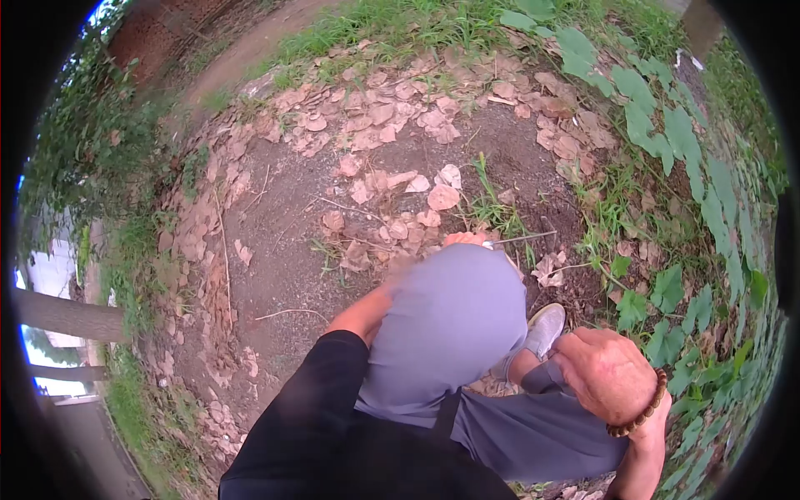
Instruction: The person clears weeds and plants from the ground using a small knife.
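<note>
Beyond my raised left knee [446, 325], only part of my left hand [464, 238] shows, low over the ground; the knee hides the rest. A thin, grey, rod-like tool [527, 237] sticks out to the right from that hand, its grip hidden. My right hand [604, 371], with a brown bead bracelet [642, 412] at the wrist, is closed against my grey trouser leg near the right knee. Its fingers curl downward, and what lies inside them is hidden. Dry leaves [400, 229] and a grass tuft [497, 212] lie just past my left hand.
My light shoe [546, 329] stands on dark soil [283, 217]. Broad-leaved vines [658, 125] run down the right side, with smaller green plants [667, 292] close by. Fallen leaves [358, 112] ring the soil. Tree trunks [71, 317] and a paved path [96, 442] are at left.
</note>
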Demonstrator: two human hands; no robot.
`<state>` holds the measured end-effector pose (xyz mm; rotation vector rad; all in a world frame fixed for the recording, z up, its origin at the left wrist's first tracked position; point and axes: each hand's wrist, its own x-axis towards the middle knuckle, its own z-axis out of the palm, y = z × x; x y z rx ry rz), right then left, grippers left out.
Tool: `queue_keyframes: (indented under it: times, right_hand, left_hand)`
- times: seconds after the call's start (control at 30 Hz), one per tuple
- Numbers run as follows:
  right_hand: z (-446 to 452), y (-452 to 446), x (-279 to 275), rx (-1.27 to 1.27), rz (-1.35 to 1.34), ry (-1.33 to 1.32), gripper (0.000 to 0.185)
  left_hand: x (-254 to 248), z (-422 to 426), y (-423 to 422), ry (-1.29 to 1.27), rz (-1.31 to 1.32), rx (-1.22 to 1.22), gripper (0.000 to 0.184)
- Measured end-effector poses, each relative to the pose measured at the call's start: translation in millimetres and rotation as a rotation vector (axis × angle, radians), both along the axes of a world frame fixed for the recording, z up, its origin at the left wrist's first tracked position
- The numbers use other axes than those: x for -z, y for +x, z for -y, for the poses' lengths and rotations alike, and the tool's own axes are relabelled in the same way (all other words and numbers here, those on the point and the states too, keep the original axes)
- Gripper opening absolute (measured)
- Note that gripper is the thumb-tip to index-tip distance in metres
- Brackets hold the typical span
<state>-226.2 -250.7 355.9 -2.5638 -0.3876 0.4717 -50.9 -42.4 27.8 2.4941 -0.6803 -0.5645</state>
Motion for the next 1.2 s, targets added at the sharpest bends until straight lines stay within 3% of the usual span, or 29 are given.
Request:
queue_keyframes:
  times: [0.1,0.17,0.27,0.33,0.43,0.53,0.6,0.63,0.8,1.2]
  right_hand:
    - [-2.2,-1.7,3.6,-0.012,0.032,-0.031,0.007]
    - [-2.8,-2.6,5.4,-0.029,0.045,-0.037,0.008]
    - [-4.7,-2.2,2.4,-0.026,0.013,-0.049,0.009]
    - [-4.9,-0.6,-1.7,-0.038,-0.025,-0.049,0.008]
    - [-5.8,0.7,-1.2,-0.049,-0.014,-0.047,0.008]
    - [-5.5,-0.4,-0.7,-0.043,0.033,-0.038,0.009]
    - [-4.3,-0.8,0.2,-0.029,0.027,-0.034,0.009]
    - [-3.3,-1.7,1.7,-0.021,0.018,-0.037,0.009]
    - [5.3,-6.9,4.1,0.029,-0.017,-0.064,0.008]
    - [14.0,-16.0,10.4,-0.034,0.018,0.012,0.009]
  left_hand:
    - [-2.5,-33.3,13.4,0.043,0.072,-0.035,0.038]
    - [45.1,-66.1,44.4,0.07,0.16,0.031,0.042]
    - [20.1,-93.7,49.8,0.162,0.137,-0.061,0.04]
    - [31.4,-103.2,52.0,0.164,0.08,-0.09,0.047]
    - [22.6,-90.3,41.0,0.181,0.118,-0.048,0.039]
    - [20.9,-66.0,25.9,0.109,-0.021,0.046,0.039]
    - [15.3,-57.7,-5.9,-0.36,0.298,0.137,0.038]
    - [14.1,-58.2,-14.6,-0.405,0.319,0.156,0.037]
    - [28.6,-72.8,-8.2,-0.099,0.079,0.073,0.037]
    - [45.0,-118.2,59.0,0.132,0.113,-0.226,0.035]
